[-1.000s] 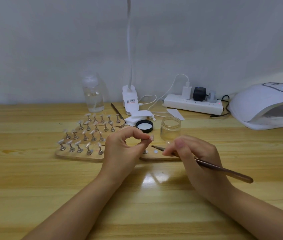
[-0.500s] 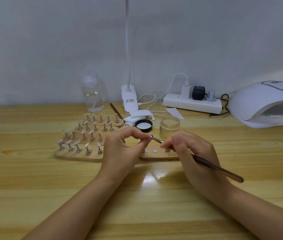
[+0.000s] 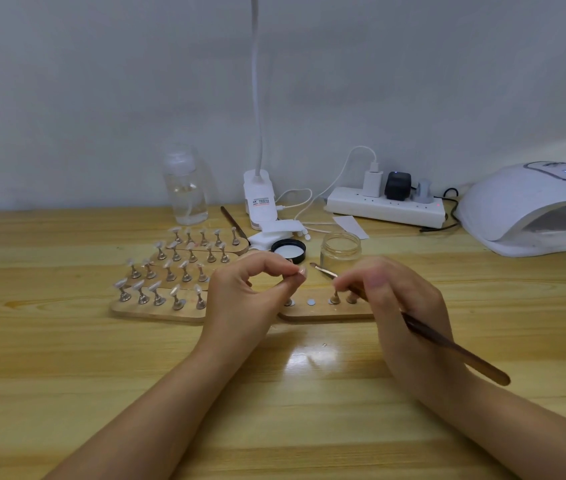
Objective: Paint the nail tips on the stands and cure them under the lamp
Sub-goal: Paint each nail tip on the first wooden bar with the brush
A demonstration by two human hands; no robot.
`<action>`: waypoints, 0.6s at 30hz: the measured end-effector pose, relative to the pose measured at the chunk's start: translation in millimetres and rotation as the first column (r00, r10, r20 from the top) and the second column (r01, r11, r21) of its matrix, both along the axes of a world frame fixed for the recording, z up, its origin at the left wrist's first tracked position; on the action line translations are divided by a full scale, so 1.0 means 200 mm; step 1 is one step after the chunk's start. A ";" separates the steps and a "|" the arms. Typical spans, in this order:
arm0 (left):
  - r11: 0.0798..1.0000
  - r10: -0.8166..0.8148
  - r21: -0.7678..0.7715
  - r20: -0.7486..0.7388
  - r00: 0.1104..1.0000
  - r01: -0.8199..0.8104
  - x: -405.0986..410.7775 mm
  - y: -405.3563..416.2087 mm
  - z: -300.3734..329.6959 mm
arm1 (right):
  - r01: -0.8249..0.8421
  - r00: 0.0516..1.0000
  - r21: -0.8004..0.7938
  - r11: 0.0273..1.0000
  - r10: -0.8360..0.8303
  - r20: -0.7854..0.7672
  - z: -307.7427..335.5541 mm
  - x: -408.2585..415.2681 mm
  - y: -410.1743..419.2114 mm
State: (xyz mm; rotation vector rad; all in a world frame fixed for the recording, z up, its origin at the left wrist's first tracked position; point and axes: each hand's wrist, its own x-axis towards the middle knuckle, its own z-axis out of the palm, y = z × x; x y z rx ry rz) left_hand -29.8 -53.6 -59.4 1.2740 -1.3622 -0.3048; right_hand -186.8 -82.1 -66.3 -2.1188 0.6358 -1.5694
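Note:
My left hand [image 3: 243, 299] pinches a small nail tip [image 3: 301, 271] between thumb and fingertips, lifted above a wooden stand board [image 3: 319, 311]. My right hand [image 3: 402, 306] grips a brown brush [image 3: 454, 348], whose metal tip [image 3: 319, 268] points left, a short way from the nail tip. Two metal stands [image 3: 335, 298] show on that board under my right fingers. To the left, several wooden boards [image 3: 156, 311] carry rows of stands with pale nail tips. The white curing lamp [image 3: 534, 209] sits at the far right.
An open glass jar [image 3: 340, 251] and its black lid [image 3: 288, 250] stand behind my hands. Further back are a clear bottle [image 3: 186, 192], a clip lamp base [image 3: 259, 199], a second brush [image 3: 234, 221] and a power strip [image 3: 385, 206] with cables.
The brush tip met the nail tip half a second ago and has now drawn back to the right. My right hand shifted slightly right; my left hand stayed put.

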 end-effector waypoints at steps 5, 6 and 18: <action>1.000 -0.014 0.020 0.045 0.999 0.014 0.01 0.00 0.00 | 0.019 0.999 0.084 0.996 -0.022 0.033 0.01 0.00 0.00; 1.000 -0.018 0.020 0.058 0.998 0.017 0.01 0.00 0.00 | 0.011 0.999 0.093 0.996 -0.015 0.037 0.01 0.00 0.01; 0.995 -0.103 -0.011 -0.043 0.994 0.103 -0.01 0.00 0.00 | -0.018 0.999 0.084 0.996 0.015 0.033 -0.01 0.00 0.00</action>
